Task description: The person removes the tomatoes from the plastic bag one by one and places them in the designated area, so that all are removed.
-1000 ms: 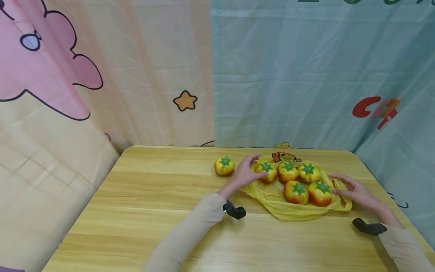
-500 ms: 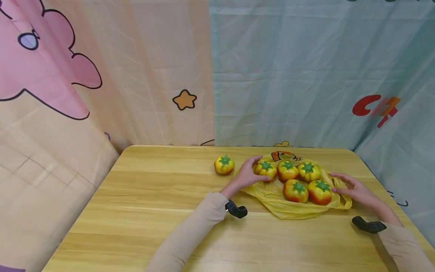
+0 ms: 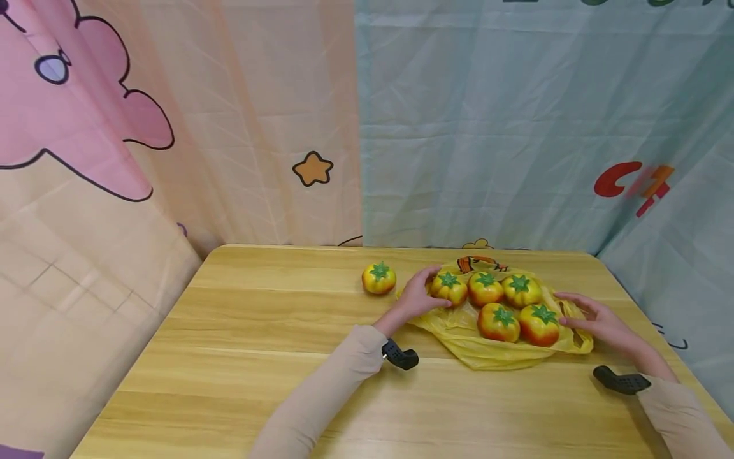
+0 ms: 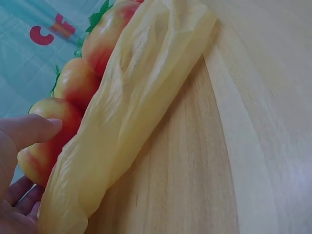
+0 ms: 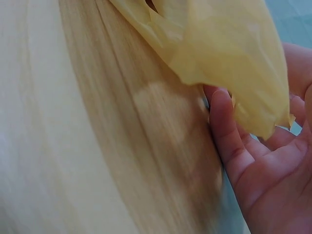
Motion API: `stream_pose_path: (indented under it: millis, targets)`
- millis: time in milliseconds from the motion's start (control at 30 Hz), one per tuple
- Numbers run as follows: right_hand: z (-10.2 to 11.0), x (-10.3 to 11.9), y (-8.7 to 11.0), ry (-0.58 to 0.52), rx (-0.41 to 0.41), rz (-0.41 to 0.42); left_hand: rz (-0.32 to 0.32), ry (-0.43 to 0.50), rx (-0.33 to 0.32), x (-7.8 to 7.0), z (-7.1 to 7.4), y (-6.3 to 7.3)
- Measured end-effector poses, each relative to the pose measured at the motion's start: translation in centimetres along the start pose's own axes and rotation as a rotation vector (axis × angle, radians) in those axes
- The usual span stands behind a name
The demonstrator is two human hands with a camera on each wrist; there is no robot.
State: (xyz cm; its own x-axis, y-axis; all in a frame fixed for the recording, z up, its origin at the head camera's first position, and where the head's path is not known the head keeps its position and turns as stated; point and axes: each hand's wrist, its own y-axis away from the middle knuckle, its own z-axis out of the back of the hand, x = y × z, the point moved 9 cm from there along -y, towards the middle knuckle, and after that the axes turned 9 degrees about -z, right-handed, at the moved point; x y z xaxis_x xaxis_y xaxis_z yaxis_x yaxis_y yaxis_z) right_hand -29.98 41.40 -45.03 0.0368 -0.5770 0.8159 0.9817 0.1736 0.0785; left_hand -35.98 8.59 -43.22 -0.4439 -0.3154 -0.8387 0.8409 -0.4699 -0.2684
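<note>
Head view: a yellow bag [image 3: 496,358] lies spread on the right part of the counter [image 3: 275,357], with five red-and-yellow fruits on it, each with a green leafy top. The back row holds the back-left fruit [image 3: 449,291], the back-middle fruit [image 3: 485,290] and the back-right fruit [image 3: 522,292]; in front sit the front-left fruit [image 3: 499,323] and the front-right fruit [image 3: 539,326]. The loose fruit [image 3: 379,279] stands on bare wood, just left of the bag. The left hand [image 3: 414,298] grasps the back-left fruit, thumb in front, fingers behind. The right hand [image 3: 604,324] is at the bag's right end, thumb tip beside the front-right fruit. Behind the counter hangs a cloth [image 3: 258,95], peach and blue, printed with an orange star [image 3: 312,169].

Left wrist view: the left hand's thumb lies against the nearest fruit, and other fingers show below it. The bag's crumpled side runs along the fruits.

Right wrist view: the bag's edge drapes between the right hand's thumb and bent fingers; whether they pinch it I cannot tell. The counter's wood shows beside them.
</note>
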Motion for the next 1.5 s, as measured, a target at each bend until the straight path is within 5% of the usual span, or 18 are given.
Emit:
stream_pose_path:
  millis: [300,1000,1500]
  targets:
    - [0.12,-0.17,-0.01,0.065,-0.013,-0.036,0.032,-0.003,0.004,0.35,-0.01,-0.23]
    - [0.11,-0.18,-0.1,0.005,0.005,-0.041,0.021,-0.023,0.037,0.23,-0.21,-0.27]
    - [-0.23,0.13,0.03,0.004,0.008,-0.017,0.037,-0.052,-0.014,0.7,-0.28,0.14]
